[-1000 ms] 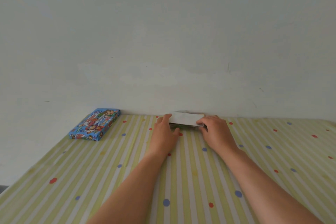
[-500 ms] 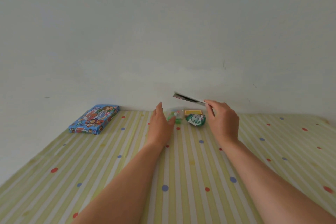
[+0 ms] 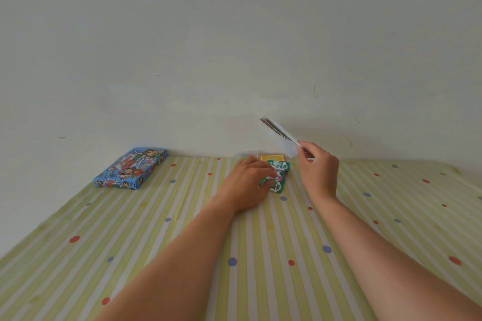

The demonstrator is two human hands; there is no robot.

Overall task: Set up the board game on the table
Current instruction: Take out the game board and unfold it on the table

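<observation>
- While held clear of the striped table (image 3: 182, 242) at its far edge: folded board (image 3: 279, 130), tilted up to the left, pinched at its lower end by the right hand (image 3: 319, 172).
- Just left of that, low on the table: left hand (image 3: 247, 185), fingers curled round green-and-white packets (image 3: 277, 182), gripping them.
- Just beyond the packets, by the wall: yellow card pack (image 3: 272, 157), lying flat.
- Far left, well apart from both hands: blue game box (image 3: 131, 168), lying flat.
</observation>
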